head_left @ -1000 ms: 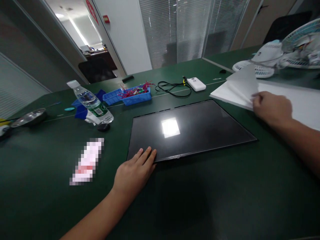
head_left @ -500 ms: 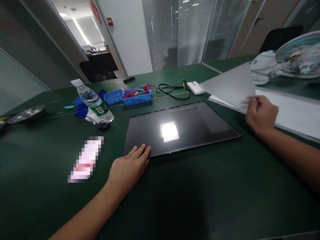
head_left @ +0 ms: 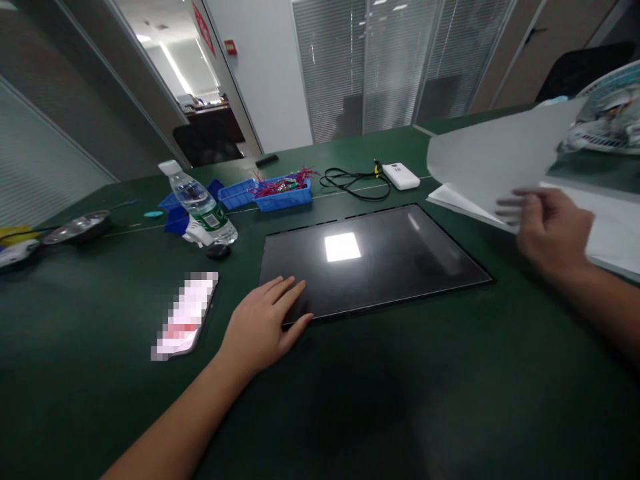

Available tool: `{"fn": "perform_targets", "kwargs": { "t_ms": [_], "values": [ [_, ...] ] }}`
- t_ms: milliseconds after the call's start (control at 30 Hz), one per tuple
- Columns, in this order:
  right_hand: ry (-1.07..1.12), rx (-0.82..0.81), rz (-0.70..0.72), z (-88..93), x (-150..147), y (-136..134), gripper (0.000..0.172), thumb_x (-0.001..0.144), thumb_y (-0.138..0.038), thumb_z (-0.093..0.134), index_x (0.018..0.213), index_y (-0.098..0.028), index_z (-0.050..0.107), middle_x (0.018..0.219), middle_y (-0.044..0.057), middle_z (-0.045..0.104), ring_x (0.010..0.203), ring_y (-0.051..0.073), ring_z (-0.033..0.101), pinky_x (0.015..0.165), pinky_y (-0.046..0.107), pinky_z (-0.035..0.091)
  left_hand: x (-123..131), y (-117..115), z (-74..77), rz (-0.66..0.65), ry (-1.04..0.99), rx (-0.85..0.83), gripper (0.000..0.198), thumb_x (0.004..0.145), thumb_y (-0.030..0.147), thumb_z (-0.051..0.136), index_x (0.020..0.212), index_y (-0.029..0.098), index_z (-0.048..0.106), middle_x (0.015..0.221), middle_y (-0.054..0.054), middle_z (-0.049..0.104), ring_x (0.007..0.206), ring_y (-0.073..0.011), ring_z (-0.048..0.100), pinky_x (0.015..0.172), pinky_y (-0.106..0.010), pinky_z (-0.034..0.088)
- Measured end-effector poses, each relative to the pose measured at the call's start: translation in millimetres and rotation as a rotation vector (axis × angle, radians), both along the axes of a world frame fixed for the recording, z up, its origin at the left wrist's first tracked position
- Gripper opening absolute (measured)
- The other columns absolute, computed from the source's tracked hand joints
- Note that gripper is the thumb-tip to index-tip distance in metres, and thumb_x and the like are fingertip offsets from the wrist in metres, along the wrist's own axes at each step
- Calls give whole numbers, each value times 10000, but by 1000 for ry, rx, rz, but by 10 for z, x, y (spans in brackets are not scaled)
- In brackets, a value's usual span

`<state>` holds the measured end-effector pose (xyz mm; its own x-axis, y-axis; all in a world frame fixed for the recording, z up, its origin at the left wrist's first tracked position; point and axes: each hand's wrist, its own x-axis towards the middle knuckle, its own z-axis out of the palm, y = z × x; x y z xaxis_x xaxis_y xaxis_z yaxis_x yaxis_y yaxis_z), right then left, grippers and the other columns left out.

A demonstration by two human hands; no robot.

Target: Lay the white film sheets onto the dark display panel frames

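Observation:
A flat black glossy panel (head_left: 380, 257) lies on the green table (head_left: 350, 400) in front of me. My left hand (head_left: 263, 323) rests flat on the panel's near left corner, fingers stretched out. My right hand (head_left: 547, 227) is at the right, fingers closed on the edge of a white sheet (head_left: 495, 157) that is lifted off the stack of white sheets (head_left: 613, 230) and tilts up in the air above the panel's far right corner.
A tilted water bottle (head_left: 200, 207), blue trays (head_left: 280, 193) with red wire pieces, a black cable (head_left: 353, 180) and white power bank (head_left: 401, 175) lie behind the panel. A phone (head_left: 186, 317) lies left of my hand. A metal dish (head_left: 77, 227) sits far left, a fan (head_left: 607, 123) far right.
My right hand has peeled the top white sheet off the stack and raised it higher. My left hand has stayed on the panel's corner, sliding slightly onto it.

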<state>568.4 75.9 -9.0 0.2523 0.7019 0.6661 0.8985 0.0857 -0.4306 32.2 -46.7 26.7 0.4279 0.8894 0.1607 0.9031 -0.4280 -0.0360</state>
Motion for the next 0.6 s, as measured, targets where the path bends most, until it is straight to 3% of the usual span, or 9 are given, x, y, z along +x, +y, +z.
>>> {"fn": "perform_targets", "kwargs": {
  "t_ms": [100,200,267,500,600],
  "values": [
    [-342,-57,181,51,-111,-70,448,1081,-449,508,1316,-189,787,1204,146,820,876,262,772,798,381,570,-57,73,-134,69,-13,-53,751,1057,639,564,1683,226,513,1757,-184,438,1633,-466,389,1286,-699,388],
    [-649,-177,604,58,-289,-90,375,1080,-374,552,1332,-250,800,1331,94,795,1080,279,775,846,384,590,-111,133,-250,122,-22,-152,754,1086,674,491,1728,283,430,1820,-169,316,1679,-469,277,1299,-730,328],
    [-716,-183,792,48,-427,-85,366,1089,-344,553,1348,-266,801,1386,75,775,1163,283,760,917,420,613,-140,165,-282,136,-29,-178,760,1092,690,467,1742,302,396,1839,-161,268,1690,-469,238,1302,-736,311],
    [-643,-212,949,60,-616,-90,363,1064,-360,619,1367,-312,812,1374,64,778,1165,301,769,997,526,642,-188,242,-225,143,-39,-220,752,1109,680,428,1749,288,379,1848,-189,216,1703,-451,190,1323,-713,270],
    [-636,-231,994,86,-630,-126,373,1054,-376,638,1379,-304,806,1384,70,773,1180,306,766,997,543,648,-203,241,-215,120,-31,-233,880,1046,769,498,1761,279,345,1851,-205,180,1706,-463,162,1325,-724,249]
  ]
}}
